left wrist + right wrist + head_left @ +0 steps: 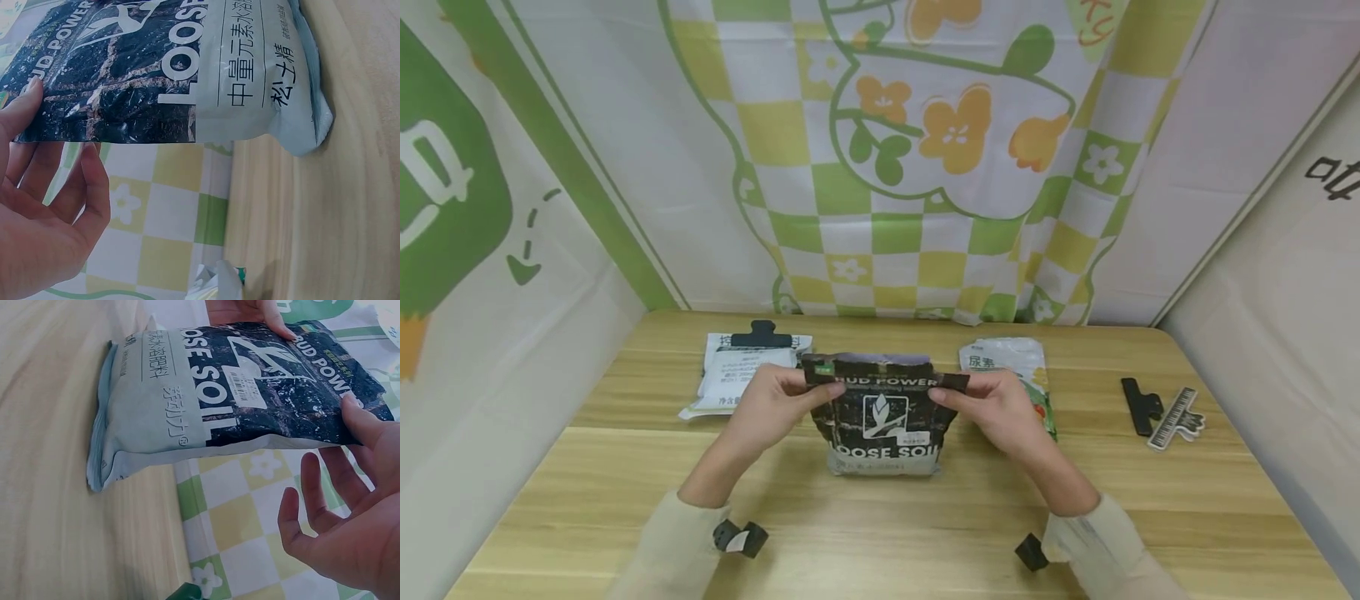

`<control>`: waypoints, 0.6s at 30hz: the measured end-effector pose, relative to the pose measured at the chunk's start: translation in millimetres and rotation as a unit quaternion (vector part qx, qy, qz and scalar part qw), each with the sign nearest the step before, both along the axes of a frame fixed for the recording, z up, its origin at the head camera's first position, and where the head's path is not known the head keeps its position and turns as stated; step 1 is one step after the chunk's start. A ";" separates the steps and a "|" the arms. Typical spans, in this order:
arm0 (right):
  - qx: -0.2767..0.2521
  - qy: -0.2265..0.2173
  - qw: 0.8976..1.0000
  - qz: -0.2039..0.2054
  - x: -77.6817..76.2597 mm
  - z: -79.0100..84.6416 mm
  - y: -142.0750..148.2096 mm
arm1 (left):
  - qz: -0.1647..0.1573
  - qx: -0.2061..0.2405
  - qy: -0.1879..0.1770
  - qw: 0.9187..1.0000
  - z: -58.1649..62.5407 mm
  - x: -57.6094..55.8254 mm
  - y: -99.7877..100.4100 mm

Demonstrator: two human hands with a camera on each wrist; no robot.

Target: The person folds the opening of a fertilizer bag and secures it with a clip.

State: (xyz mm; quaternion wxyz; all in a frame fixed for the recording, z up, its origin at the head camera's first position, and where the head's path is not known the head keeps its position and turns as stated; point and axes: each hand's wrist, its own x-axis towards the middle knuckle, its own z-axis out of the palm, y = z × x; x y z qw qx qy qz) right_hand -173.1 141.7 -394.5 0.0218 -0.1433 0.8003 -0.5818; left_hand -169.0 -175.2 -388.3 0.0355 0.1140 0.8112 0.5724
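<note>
A black and pale grey fertilizer bag (880, 425) printed "LOOSE SOIL" stands upright at the middle of the table, its top edge between both hands. The left hand (775, 406) pinches the upper left corner, thumb in front and fingers behind. At the upper right corner the right hand (1000, 408) pinches in the same way. In the right wrist view a white barcode label (245, 387) shows on the bag's dark front. The bag's bottom seam (319, 112) is close to the wooden tabletop in the left wrist view.
Behind the left hand lies a white bag (715, 383) with a black clip (762, 334) on its top. A white and green bag (1011, 354) lies behind the right hand. Farther right are a black clip (1141, 407) and a keyboard-patterned clip (1176, 419). A checkered curtain (880, 233) hangs behind the table.
</note>
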 end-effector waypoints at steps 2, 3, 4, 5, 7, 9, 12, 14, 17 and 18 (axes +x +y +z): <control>-0.001 -0.009 1.000 -0.004 -1.0 1.8 0.2 | 0.003 0.003 -0.001 1.000 1.6 0.3 0.0; -0.003 -0.012 1.000 -0.003 -1.3 2.3 0.2 | 0.004 0.004 -0.004 1.000 2.2 0.8 -0.2; -0.009 -0.016 1.000 0.001 -1.3 2.4 0.5 | 0.005 0.003 -0.006 1.000 2.8 1.2 -0.2; -0.014 -0.021 1.000 0.005 -1.3 2.0 0.9 | 0.005 0.003 -0.009 1.000 3.5 2.0 -0.3; -0.023 -0.024 0.999 0.013 -1.2 1.2 1.4 | 0.006 -0.001 -0.012 1.000 3.7 2.9 -0.5; -0.033 -0.029 0.999 0.015 -1.7 0.3 1.7 | 0.008 -0.002 -0.013 1.000 3.7 3.9 -0.8; -0.038 -0.044 0.998 0.008 -3.5 -1.2 2.1 | 0.012 -0.003 -0.010 1.000 2.0 4.4 -1.6; -0.040 -0.058 0.998 0.003 -3.7 -2.3 3.0 | 0.016 -0.003 -0.009 1.000 0.7 4.6 -2.2; -0.050 -0.081 0.995 0.004 -2.0 -2.8 4.8 | 0.020 -0.001 -0.013 1.000 -0.6 5.6 -3.1; -0.052 -0.086 0.995 0.005 -1.1 -3.1 5.4 | 0.022 -0.002 -0.014 1.000 -0.9 6.0 -3.3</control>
